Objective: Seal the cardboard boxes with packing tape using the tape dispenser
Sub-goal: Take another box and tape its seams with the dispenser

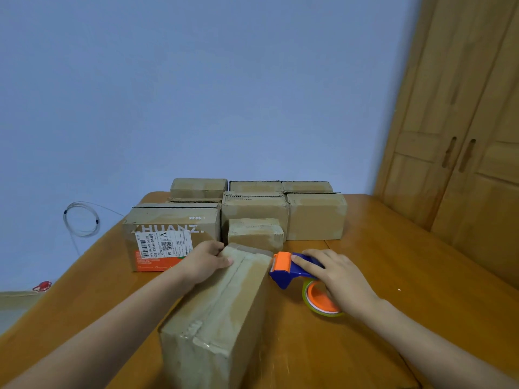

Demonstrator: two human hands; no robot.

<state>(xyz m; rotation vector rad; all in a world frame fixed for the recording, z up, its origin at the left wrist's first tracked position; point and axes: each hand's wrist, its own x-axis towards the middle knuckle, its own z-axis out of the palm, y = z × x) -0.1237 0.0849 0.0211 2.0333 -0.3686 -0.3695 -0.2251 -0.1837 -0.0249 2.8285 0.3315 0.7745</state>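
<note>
The right hand (339, 279) grips the blue and orange tape dispenser (292, 269), fingers curled over its handle, with the orange roller end touching the far right corner of the nearest box (222, 310). The tape roll (318, 300) hangs beneath the palm, just above the wooden table (393, 248). The left hand (206, 261) holds the far left end of that same box, thumb lying on its top and fingers curled over its far edge. The box lies closed, a seam running along its top. Behind it stand more cardboard boxes (316, 216), all closed, so their contents cannot be seen; the labelled box (168, 237) at left carries a shipping sticker. A wooden wardrobe (463, 136) stands at right.
</note>
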